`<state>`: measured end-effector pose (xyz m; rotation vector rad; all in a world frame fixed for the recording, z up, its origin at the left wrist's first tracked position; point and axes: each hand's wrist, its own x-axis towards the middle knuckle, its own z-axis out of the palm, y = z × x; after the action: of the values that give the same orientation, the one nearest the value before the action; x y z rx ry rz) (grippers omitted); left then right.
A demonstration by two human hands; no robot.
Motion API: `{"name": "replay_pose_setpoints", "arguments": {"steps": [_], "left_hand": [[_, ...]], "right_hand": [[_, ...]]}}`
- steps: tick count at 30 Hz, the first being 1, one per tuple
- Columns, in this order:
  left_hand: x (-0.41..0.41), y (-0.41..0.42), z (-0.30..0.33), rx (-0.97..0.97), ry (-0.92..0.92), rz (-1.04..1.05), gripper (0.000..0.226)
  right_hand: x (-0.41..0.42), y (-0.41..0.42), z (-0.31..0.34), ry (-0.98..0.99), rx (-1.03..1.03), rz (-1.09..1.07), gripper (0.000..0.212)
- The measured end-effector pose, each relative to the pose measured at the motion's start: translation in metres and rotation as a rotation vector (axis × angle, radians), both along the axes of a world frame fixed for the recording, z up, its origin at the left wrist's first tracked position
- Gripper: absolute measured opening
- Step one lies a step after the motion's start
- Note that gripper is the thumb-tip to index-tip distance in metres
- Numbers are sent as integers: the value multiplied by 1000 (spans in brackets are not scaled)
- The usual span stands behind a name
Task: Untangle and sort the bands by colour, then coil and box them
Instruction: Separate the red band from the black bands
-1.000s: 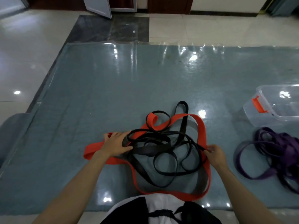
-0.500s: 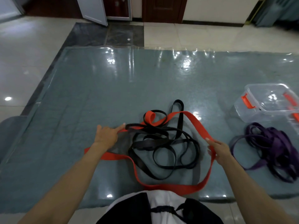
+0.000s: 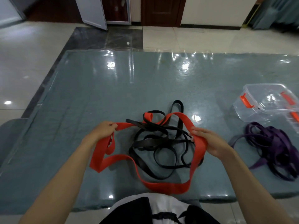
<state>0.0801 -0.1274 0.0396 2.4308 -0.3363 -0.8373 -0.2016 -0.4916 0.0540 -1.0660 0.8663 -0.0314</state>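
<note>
Red band [image 3: 165,185] gripped by our left hand [image 3: 103,130] and right hand [image 3: 208,143], lifting it (we judge) free of the black bands [image 3: 155,143].

You're in an indoor room, most likely a home or a hall, though nothing settles which. You can tell from the glossy pale floor tiles [image 3: 32,50] with a dark marble inset [image 3: 90,38], the brown wooden door [image 3: 161,10], and the grey-blue mat [image 3: 145,81] under clear plastic sheeting.
</note>
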Motion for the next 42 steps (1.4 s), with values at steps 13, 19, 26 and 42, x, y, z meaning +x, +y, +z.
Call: {"name": "replay_pose_setpoints", "arguments": {"steps": [13,19,26,42], "left_hand": [[13,-43,35,-810,468,849,24],[36,-64,45,-1020,350,968,18],[63,-90,16,-742,166,665,14],[49,-142,-74,-178,9,82,30]], "right_hand": [[90,47,15,-378,62,-72,66],[111,29,-4,-205,84,22,69],[153,19,-40,-32,62,-46,60],[236,23,-82,386,-891,488,45]]}}
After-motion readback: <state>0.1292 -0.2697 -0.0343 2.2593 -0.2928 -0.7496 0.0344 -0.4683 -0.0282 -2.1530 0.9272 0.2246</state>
